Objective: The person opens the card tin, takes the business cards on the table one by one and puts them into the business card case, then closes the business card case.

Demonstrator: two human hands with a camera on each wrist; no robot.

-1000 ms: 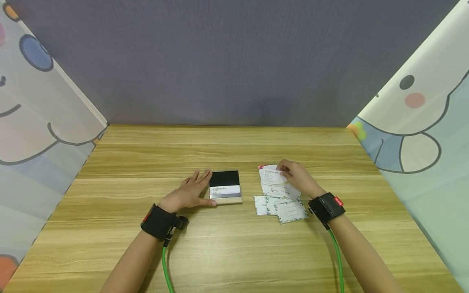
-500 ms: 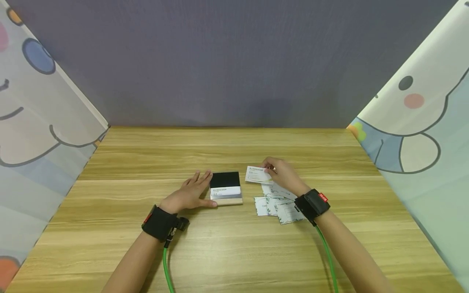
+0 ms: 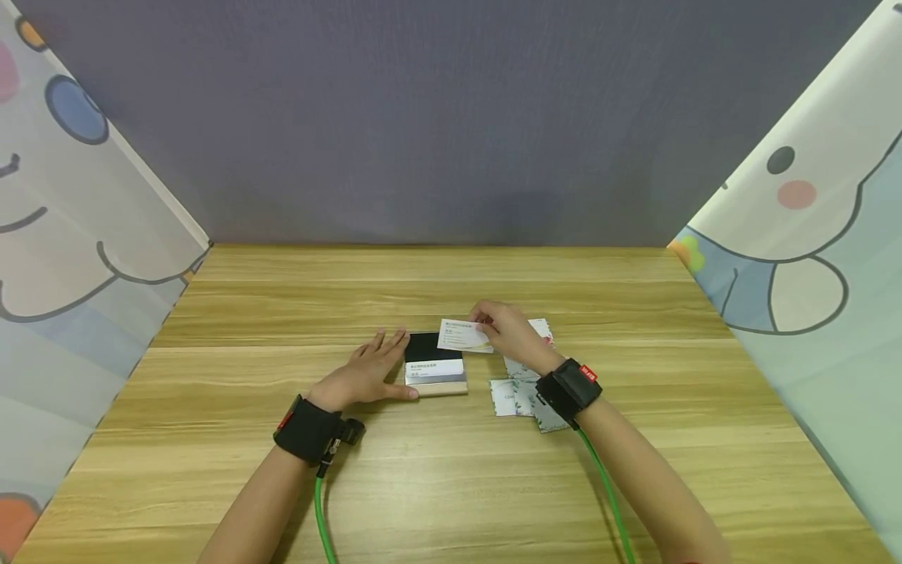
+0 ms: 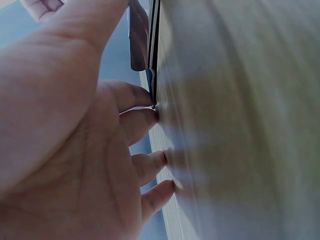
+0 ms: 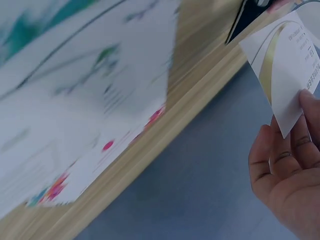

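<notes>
My left hand [image 3: 362, 377] lies with fingers spread beside a flat card case [image 3: 425, 348], index fingertip by its far left corner and thumb by its near left corner. The case has a black upper part, a white printed card [image 3: 444, 367] across its middle and a pale strip along the near edge. In the left wrist view the fingertips [image 4: 159, 195] meet the wooden table. My right hand [image 3: 513, 335] pinches a white business card [image 3: 461, 335] by its right end, thumb on its printed face. That card overlaps the case's far right corner in the head view.
Right of the case lie several floral-edged cards [image 3: 503, 398], partly hidden under my right wrist. A grey panel [image 3: 437, 125] stands behind the table [image 3: 437, 486], with cartoon-printed panels [image 3: 796, 204] at the sides. Green cables [image 3: 320, 517] trail from both wrist bands.
My right hand lifted a business card off the pile and carried it left to the case's far right corner. More of the pile's red-flowered card shows now. The left hand stayed in place.
</notes>
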